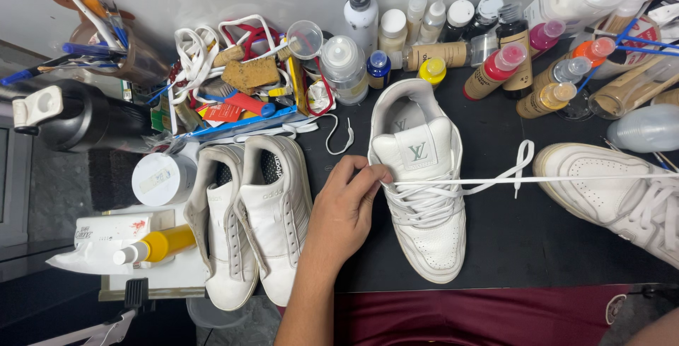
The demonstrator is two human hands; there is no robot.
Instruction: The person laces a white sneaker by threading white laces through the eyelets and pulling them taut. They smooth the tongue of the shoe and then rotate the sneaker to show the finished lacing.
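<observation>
View: head camera, looking straight down on a crowded black table (509,240).
Left hand (346,208): rests at the near middle of the table, against the left side of the shoe, forearm running in from the near edge.
Left fingers (368,176): together, thumb and fingertips pinched on the lace at the shoe's upper eyelets.
Shoe (424,204): white sneaker, upright on its sole in the middle of the table, toe pointing near, tongue and open collar pointing far.
Lace (552,178): white and flat, stretched taut from the pinching fingers rightward across the shoe and out past the right edge of the view; a loose loop of it lies on the table just right of the shoe.
Right hand: only a sliver of forearm shows at the near right corner; the hand is out of view, so whether its fingers are apart or together cannot be told.
Second shoe (622,201): white, laced, lying at the right, under the taut lace.
Pair (251,222): two worn white sneakers side by side just left of the left hand, toes pointing near.
Bottles (495,56): a dense row of paint and cleaner bottles along the far edge.
Clutter (240,77): spare laces, sponges and small tools heaped at the far left.
Yellow bottle (155,245): lying on its side at the near left.
Red cloth (481,318): fills the near edge below the table.
</observation>
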